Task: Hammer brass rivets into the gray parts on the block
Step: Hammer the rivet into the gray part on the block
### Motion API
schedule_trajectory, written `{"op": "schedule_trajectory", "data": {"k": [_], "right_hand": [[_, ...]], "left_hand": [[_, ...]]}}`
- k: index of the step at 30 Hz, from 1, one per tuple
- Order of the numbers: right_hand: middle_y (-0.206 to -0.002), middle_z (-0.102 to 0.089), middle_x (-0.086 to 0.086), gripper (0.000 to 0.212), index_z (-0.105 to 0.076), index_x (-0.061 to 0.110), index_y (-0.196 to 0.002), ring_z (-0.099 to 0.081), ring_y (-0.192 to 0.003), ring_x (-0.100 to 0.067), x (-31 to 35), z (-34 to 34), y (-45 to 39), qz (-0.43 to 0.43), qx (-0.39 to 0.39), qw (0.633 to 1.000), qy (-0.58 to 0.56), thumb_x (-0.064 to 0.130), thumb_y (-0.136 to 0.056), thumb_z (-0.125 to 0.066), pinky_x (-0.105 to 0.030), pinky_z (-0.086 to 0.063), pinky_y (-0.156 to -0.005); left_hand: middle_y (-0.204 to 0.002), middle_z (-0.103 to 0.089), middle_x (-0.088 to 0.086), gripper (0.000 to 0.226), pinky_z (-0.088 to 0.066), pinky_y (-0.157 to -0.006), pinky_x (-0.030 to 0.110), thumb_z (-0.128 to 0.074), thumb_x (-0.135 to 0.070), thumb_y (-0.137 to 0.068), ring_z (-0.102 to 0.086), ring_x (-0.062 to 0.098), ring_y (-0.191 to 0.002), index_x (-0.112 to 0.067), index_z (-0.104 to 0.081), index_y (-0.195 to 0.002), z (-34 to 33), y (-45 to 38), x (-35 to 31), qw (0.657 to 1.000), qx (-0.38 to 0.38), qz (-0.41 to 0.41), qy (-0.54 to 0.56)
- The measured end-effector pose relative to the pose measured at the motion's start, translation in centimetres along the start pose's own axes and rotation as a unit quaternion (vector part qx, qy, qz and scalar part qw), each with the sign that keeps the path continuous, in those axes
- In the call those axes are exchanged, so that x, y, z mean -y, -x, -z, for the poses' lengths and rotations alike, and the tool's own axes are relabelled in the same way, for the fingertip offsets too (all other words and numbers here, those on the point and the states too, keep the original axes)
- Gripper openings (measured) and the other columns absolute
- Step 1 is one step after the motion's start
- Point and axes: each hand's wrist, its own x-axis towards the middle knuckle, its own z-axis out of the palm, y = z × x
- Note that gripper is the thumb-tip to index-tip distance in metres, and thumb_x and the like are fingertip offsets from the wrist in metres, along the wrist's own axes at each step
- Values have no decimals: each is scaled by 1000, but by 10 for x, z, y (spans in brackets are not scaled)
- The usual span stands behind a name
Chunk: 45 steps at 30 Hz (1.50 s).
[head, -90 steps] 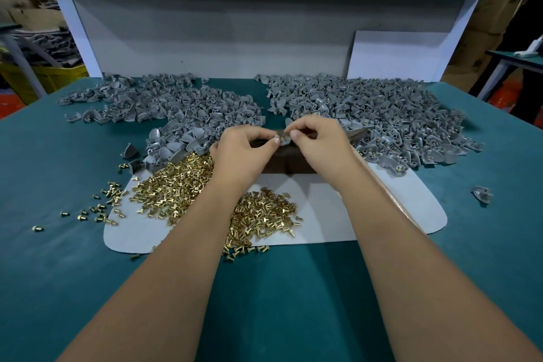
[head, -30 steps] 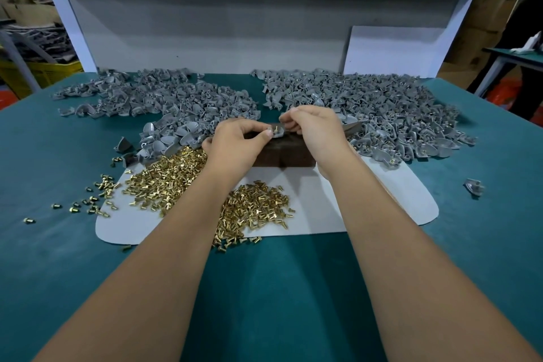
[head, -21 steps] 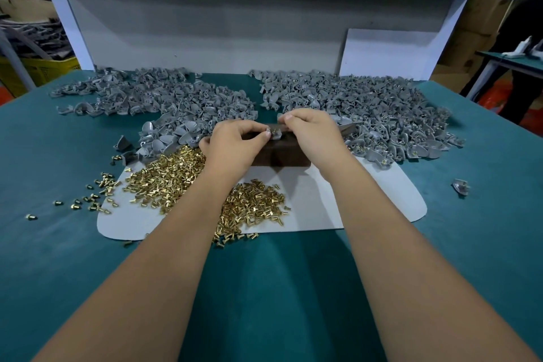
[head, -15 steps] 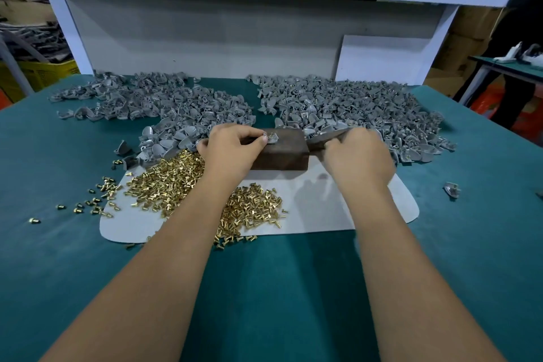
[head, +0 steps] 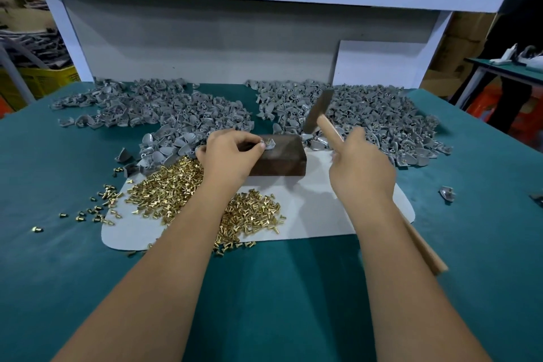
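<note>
— Two bare forearms reach in from the near edge over the teal tabletop (head: 293, 288). What sits nearest?

— A white mat (head: 317, 214) with a heap of brass rivets (head: 176, 188) spread on its left part, some strays on the cloth beyond it.

— And the hands?

— The left hand (head: 227, 156) rests on the dark block (head: 282, 160) at the mat's far side, its fingers (head: 258, 147) pinching a gray part (head: 269, 144) on the block's top, a brass rivet standing in it. The right hand (head: 363, 169), just right of the block, has its fingers wrapped round the wooden handle of a hammer (head: 329, 129); the metal head is raised, tilted above the block's far right corner.

— Farther back?

— Two broad piles of gray parts: the left pile (head: 164, 114) and the right pile (head: 373, 117), then a white panel (head: 205, 44).
</note>
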Motion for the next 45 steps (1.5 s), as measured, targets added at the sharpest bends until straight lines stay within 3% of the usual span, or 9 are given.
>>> {"op": "schedule_trajectory", "data": {"k": [3, 8, 16, 21, 25, 29, 34, 37, 45], "right_hand": [[-73, -49, 2, 18, -43, 22, -107, -40, -60, -22, 12, 5, 5, 94, -17, 994, -51, 18, -93, -53, -29, -23, -51], [-83, -51, 3, 57, -35, 50, -138, -42, -66, -20, 28, 8, 16, 159, -30, 986, -50, 19, -94, -54, -29, -33, -57], [-78, -53, 3, 68, -30, 58, -137, -40, -62, -18, 30, 9, 18, 159, -1, 987, -34, 14, -90, -53, -28, -30, -55], [-74, -48, 2, 71, -30, 52, -141, -40, -55, -17, 38, 13, 23, 149, -77, 985, -50, 12, -88, -56, -24, -22, -45], [-84, -61, -2, 71, -27, 56, -140, -39, -61, -18, 37, 11, 25, 163, -1, 987, -12, 13, -89, -52, -28, -28, -53], [-73, -51, -1, 74, -26, 52, -142, -35, -48, -14, 41, 17, 28, 141, -92, 985, -49, 11, -89, -56, -21, -18, -44], [-80, -56, 1, 73, -20, 62, -139, -36, -53, -18, 43, 13, 29, 157, -11, 987, 9, 15, -90, -50, -27, -20, -45], [-72, -43, 3, 75, -24, 57, -140, -27, -46, -11, 46, 16, 31, 122, -82, 989, -21, 12, -89, -55, -21, -14, -43], [-77, -59, -1, 71, -32, 56, -137, -36, -53, -16, 45, 17, 30, 119, -65, 990, -38, 13, -87, -57, -24, -23, -46]], "left_hand": [[-105, -69, -13, 5, -26, -104, 44, -71, -39, -85, -50, 18, -121, -36, -75, -87, -2, -1, 0, 999, -10, -3, -40], [-103, -69, -15, 2, -24, -101, 42, -72, -39, -85, -49, 17, -121, -38, -73, -84, -2, -2, 1, 999, -9, 1, -33], [-111, -68, -17, 5, -21, -103, 46, -70, -42, -86, -47, 14, -125, -44, -70, -81, -2, -5, 0, 999, 7, 24, -47], [-105, -69, -18, 7, -21, -103, 47, -73, -38, -85, -48, 13, -123, -41, -71, -79, -5, -4, -1, 999, -4, 16, -44], [-108, -68, -18, 12, -21, -104, 49, -71, -40, -86, -48, 14, -122, -45, -67, -76, -4, -4, 0, 999, -1, 18, -41], [-102, -69, -20, 6, -21, -104, 48, -73, -39, -85, -50, 14, -121, -42, -74, -80, -7, -5, 1, 998, -23, 8, -60], [-93, -61, -23, 5, -23, -103, 52, -72, -41, -84, -48, 12, -120, -40, -77, -85, -7, -5, 2, 996, -35, 4, -79], [-88, -60, -23, 6, -23, -103, 52, -73, -40, -84, -50, 14, -120, -37, -78, -86, -9, -5, 2, 996, -42, -4, -79], [-93, -66, -22, 5, -22, -103, 50, -73, -41, -84, -49, 12, -120, -38, -77, -84, -10, -6, 3, 997, -43, 12, -65]]}}
